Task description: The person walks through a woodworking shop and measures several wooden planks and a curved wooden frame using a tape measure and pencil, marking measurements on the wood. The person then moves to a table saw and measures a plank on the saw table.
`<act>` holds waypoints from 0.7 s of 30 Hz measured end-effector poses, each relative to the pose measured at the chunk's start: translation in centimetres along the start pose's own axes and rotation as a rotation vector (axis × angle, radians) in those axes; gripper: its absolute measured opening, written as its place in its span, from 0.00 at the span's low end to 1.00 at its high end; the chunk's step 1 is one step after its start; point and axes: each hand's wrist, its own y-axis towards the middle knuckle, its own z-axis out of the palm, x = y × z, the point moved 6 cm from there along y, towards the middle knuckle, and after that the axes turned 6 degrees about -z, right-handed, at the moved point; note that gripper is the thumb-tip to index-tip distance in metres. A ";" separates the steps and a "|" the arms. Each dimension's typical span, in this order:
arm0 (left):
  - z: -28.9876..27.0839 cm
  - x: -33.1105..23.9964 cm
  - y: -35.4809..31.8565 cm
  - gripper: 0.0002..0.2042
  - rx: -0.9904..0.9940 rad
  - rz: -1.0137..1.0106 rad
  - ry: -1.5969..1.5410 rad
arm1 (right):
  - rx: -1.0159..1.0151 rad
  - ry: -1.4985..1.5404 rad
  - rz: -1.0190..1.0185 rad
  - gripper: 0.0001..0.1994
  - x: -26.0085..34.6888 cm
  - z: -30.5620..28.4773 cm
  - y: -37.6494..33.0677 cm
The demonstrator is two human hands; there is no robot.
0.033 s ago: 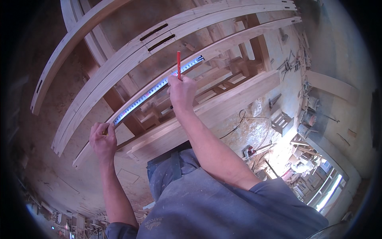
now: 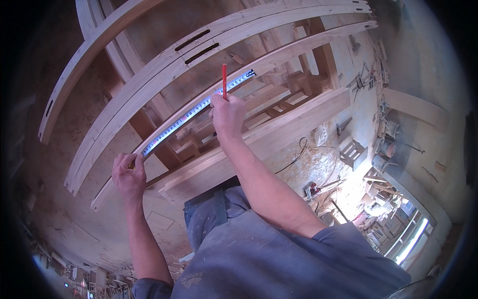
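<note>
Here the tape measure (image 2: 199, 107) lies along the curved wooden beam (image 2: 279, 55), the left hand (image 2: 128, 175) gripping its near end, the right hand (image 2: 227, 115) pinching a red pencil (image 2: 224, 80) upright against it.

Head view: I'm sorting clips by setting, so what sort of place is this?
Most likely a woodworking shop. Long curved pale timber beams with cut slots lie on supports, the left hand and right hand stretch a tape measure along one, the right holding a red pencil, and tools and offcuts litter the dusty floor.
</note>
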 end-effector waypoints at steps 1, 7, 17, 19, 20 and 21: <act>0.0 0.1 0.0 0.05 -0.001 0.000 0.000 | 0.003 0.008 -0.005 0.17 0.0 0.0 0.0; -0.1 0.0 0.0 0.05 0.002 -0.012 0.010 | 0.004 -0.011 -0.022 0.17 -0.2 0.0 0.2; -0.1 0.0 -0.1 0.04 -0.004 -0.012 0.010 | -0.021 -0.040 -0.035 0.16 -0.6 0.3 0.4; -0.2 0.0 0.0 0.04 -0.003 -0.010 0.004 | -0.027 -0.074 -0.051 0.16 -0.2 0.2 0.3; -0.2 -0.2 0.0 0.04 -0.002 -0.008 0.004 | -0.029 -0.089 -0.057 0.17 -0.1 0.1 0.3; -0.3 -0.3 0.1 0.04 -0.001 -0.005 0.003 | -0.030 -0.094 -0.065 0.17 0.0 0.1 0.3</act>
